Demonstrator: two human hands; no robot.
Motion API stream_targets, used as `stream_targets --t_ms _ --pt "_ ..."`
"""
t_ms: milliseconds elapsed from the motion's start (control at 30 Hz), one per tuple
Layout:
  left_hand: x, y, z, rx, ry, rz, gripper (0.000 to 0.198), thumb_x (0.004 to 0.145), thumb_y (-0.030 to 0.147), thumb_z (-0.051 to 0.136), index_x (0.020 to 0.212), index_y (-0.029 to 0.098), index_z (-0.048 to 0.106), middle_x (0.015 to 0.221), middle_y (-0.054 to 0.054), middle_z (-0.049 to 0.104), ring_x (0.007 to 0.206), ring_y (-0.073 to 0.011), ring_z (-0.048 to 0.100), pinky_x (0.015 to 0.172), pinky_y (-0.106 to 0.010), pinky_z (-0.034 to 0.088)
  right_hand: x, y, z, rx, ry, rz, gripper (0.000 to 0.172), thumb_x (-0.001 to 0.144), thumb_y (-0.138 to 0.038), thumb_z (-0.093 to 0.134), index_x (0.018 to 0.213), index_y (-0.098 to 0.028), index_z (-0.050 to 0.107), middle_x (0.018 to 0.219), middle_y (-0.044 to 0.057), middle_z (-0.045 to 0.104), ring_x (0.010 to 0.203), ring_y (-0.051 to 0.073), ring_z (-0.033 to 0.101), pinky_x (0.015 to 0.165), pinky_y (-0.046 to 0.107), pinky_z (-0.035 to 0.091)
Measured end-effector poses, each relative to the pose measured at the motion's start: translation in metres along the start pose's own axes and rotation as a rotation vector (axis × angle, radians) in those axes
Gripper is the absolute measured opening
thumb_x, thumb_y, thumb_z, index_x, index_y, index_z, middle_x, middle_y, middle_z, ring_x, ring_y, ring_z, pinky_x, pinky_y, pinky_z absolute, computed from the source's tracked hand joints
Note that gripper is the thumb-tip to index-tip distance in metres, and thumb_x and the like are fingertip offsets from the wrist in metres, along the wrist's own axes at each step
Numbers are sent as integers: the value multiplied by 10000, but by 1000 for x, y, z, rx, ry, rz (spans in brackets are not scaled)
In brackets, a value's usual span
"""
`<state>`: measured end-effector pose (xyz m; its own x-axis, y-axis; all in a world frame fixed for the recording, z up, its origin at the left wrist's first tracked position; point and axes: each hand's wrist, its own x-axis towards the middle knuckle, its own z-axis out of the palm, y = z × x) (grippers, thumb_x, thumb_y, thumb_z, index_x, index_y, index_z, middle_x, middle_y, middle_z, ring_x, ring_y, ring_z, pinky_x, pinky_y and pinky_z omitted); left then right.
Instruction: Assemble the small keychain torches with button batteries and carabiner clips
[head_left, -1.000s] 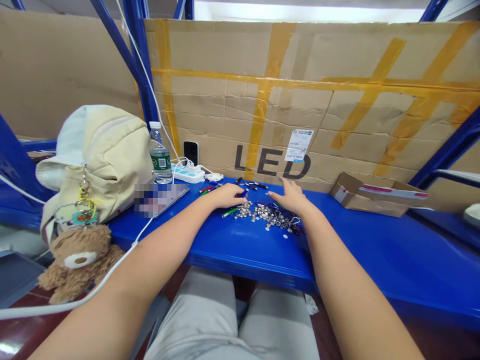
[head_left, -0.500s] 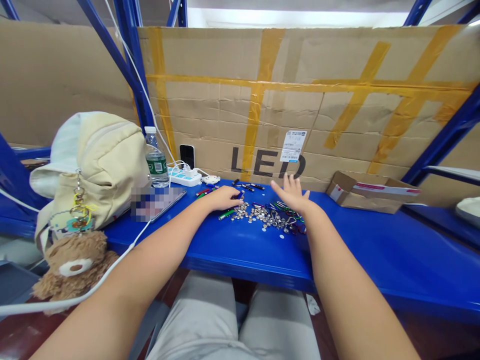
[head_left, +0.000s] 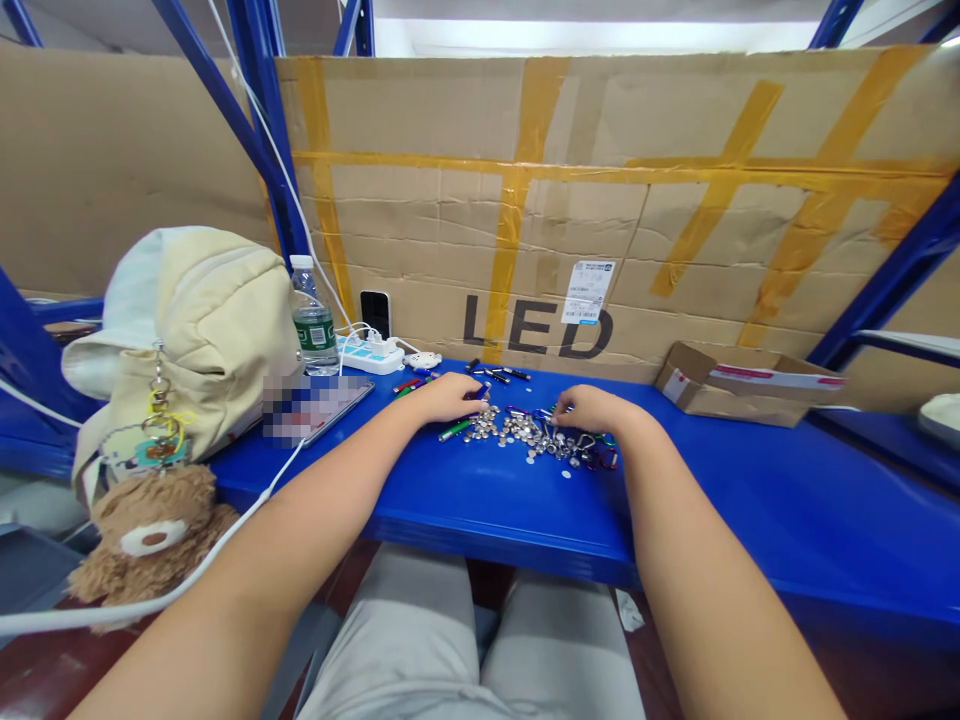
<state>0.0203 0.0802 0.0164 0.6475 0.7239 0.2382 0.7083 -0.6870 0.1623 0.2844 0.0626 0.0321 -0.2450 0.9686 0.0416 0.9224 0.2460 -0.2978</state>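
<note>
From the seat, a plush bear [head_left: 154, 530] hangs down between nine and ten o'clock, and above it at ten slumps a cream backpack [head_left: 217, 320]. Round to eleven: a water bottle [head_left: 315, 335], upright, with a smartphone [head_left: 330, 408] lying flat nearer in, its screen blurred, and a white power strip [head_left: 367, 354] just past the bottle. Close to twelve now, and here's a small bunch of red and green tubes [head_left: 411, 384] beyond the left forearm. The left hand [head_left: 454, 398] is just short of twelve, fingers closed around a dark blue tube [head_left: 480, 392], with a bright green tube [head_left: 454, 430] right below it on the blue desk [head_left: 465, 500]. Black tubes [head_left: 510, 374] lie farther out at twelve. Nearer in, silver discs [head_left: 520, 430] spread between the hands. And the right hand [head_left: 586, 408], just past twelve, fingers curled down over the heap's far edge; whether it grips anything, I can't tell. Metal carabiners [head_left: 586, 443] tangle directly below that wrist. Between one and two sits an open cardboard box [head_left: 739, 395], well apart.
</note>
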Motion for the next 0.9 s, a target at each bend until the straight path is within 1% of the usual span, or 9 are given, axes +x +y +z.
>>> stream_targets --t_ms 133,233,333,500,600,733,833,900 --pt "-1 3 -1 -3 2 1 347 827 464 458 760 151 594 797 -55 622 715 -168 541 650 -260 371 -2 -12 -2 35 139 -31 122 711 -283 580 706 -179 643 775 53 679 719 180 600 673 269 437" --pt "-2 8 -2 -9 3 34 340 836 451 449 761 155 598 781 -45 619 695 -162 531 635 -257 360 -3 -25 1 122 194 -126 126 740 -269 511 739 -175 596 789 45 671 705 166 581 616 252 420" --pt "-3 14 -4 -54 -3 89 355 853 456 427 775 163 612 783 -34 620 711 -157 530 646 -252 358 -3 -37 8 254 162 -225 90 761 -235 465 760 -186 541 769 31 663 680 151 573 600 248 425" --pt "-4 18 -7 -188 -22 124 376 862 471 426 822 164 640 816 -26 639 749 -150 547 688 -245 376 -5 -46 14 406 18 -268 101 779 -174 389 737 -203 476 687 12 639 637 144 581 611 258 447" --pt "-4 17 -8 -233 -23 133 373 872 463 421 881 171 653 873 -28 656 795 -154 564 727 -249 392 -9 -50 11 423 -57 -271 92 772 -178 397 726 -204 472 677 6 637 637 146 588 616 260 452" --pt "-5 16 -9 -251 -26 181 346 874 425 449 1048 191 636 1029 -44 654 932 -163 574 835 -251 393 -12 -51 7 387 -103 -279 81 746 -172 424 754 -199 500 689 3 649 657 143 597 610 248 441" --pt "-7 18 -11 -228 -17 224 343 877 390 455 1092 182 622 1049 -62 648 960 -167 569 871 -256 384 -12 -48 7 370 -104 -299 99 749 -184 444 815 -198 517 693 4 653 654 145 597 587 244 433" --pt "-8 20 -14 -224 -23 225 342 877 382 450 1084 174 626 1034 -65 648 944 -171 568 854 -260 388 -11 -46 7 361 -111 -318 99 762 -208 459 836 -196 523 696 10 652 648 148 595 578 246 429"
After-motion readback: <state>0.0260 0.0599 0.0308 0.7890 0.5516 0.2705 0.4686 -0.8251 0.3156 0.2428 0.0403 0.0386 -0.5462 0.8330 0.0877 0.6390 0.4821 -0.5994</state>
